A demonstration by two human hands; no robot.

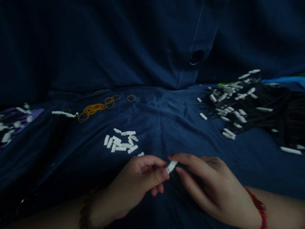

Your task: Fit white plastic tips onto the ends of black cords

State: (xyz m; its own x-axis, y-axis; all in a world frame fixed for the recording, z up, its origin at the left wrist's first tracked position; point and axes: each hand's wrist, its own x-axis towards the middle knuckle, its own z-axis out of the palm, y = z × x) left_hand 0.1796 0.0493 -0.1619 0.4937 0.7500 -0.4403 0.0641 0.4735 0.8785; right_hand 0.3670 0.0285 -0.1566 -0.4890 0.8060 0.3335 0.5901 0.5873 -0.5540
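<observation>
A small white plastic piece point(171, 167) is pinched between the thumb and index finger of my left hand point(140, 179). My right hand point(212, 184) is closed lightly about the piece's far end, with the index fingertip over its top and the thumb close below. Just beyond my left hand lies a loose group of similar white plastic pieces point(120, 144) on the dark blue cloth point(162, 124).
Orange rubber bands point(94, 109) lie in a heap at the back left. Black cords with white ends point(240, 109) are piled at the right. At the far left, more white pieces rest on something purple point(35, 115). Dark blue fabric point(133, 44) rises behind.
</observation>
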